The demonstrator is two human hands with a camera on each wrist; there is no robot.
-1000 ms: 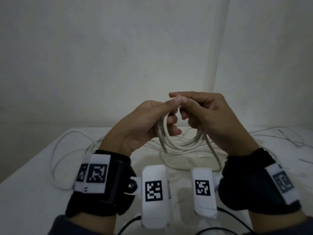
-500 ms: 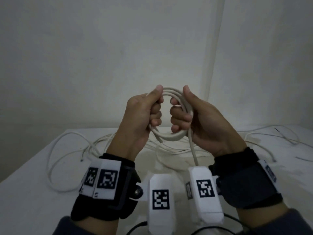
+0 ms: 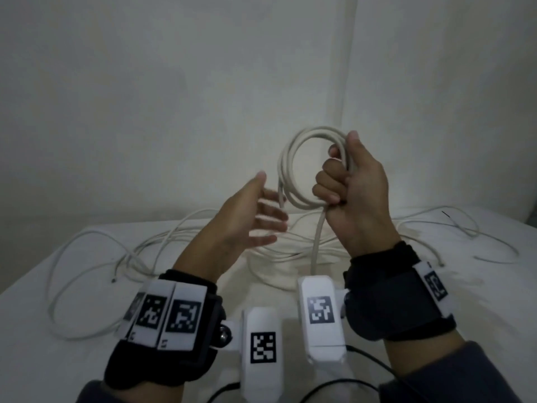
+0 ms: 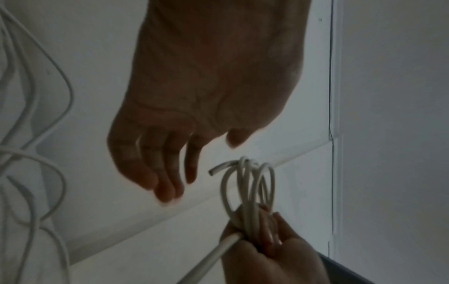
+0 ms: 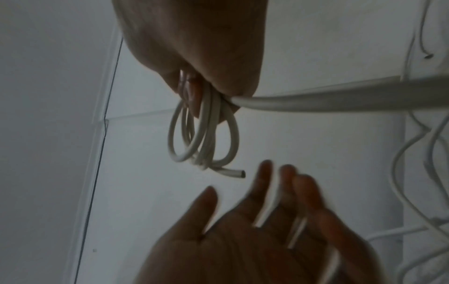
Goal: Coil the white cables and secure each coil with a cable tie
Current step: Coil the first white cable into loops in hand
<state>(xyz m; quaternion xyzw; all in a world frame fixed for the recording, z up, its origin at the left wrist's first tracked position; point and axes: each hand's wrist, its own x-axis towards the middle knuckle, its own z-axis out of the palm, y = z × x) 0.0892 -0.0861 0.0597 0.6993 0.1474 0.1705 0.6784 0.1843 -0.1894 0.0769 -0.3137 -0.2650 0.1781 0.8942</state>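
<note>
From above, my right hand [image 3: 353, 196] is fisted round one side of the coil [image 3: 293, 170], held up over the table [image 3: 35, 344], with the cable's tail [image 3: 318, 242] dropping to the loose cables [image 3: 87, 257] below. My left hand [image 3: 250, 225] hangs beside it, fingers spread, holding nothing.

At my left wrist, the cut end [image 4: 216, 169] juts free of the loops.

At my right wrist, the loops splay apart; with one grip only, I think they may spring open, and that tail could snag.
</note>
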